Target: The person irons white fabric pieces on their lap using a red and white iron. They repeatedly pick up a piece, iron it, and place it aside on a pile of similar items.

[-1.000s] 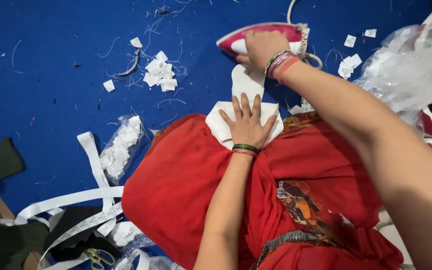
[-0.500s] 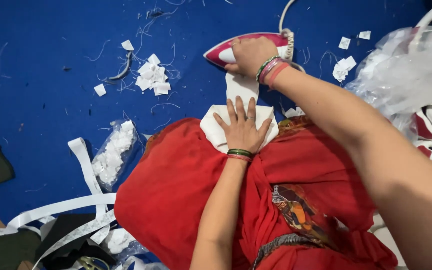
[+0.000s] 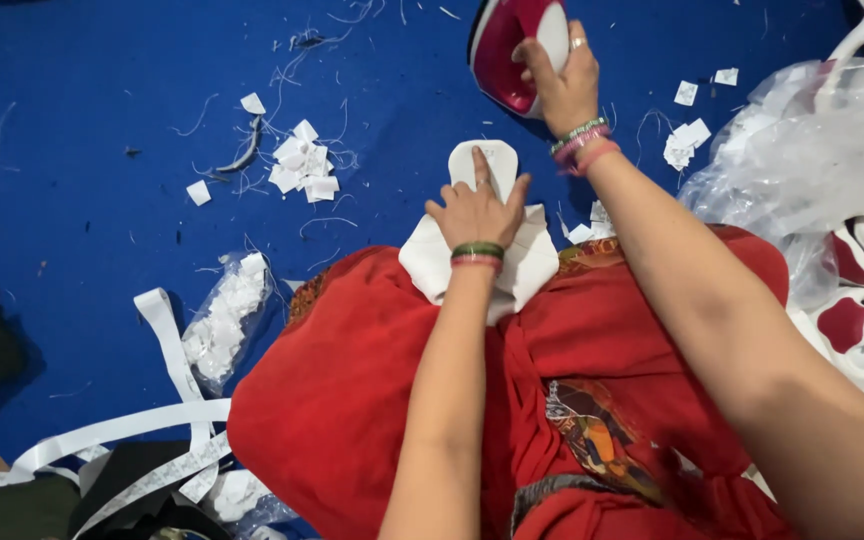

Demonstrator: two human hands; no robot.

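Note:
My left hand (image 3: 477, 208) lies flat, fingers spread, on a white fabric piece (image 3: 524, 262) that rests on the blue cloth surface (image 3: 102, 150) at the edge of my red garment (image 3: 352, 400). One finger reaches onto the piece's rounded upper tab (image 3: 497, 160). My right hand (image 3: 560, 80) grips a pink and white iron (image 3: 508, 45), which is tipped up above the tab and partly cut off by the top edge. Both wrists wear coloured bangles.
Small white cut scraps (image 3: 302, 170) and loose threads lie left of the piece. A clear bag of scraps (image 3: 222, 325) and long white strips (image 3: 167, 345) sit at lower left. A crumpled clear plastic bag (image 3: 802, 160) and red-and-white cut pieces (image 3: 857, 320) fill the right side.
The right hand has lifted the iron up and away from the white piece, tilting it. The left hand has slid slightly forward on the piece.

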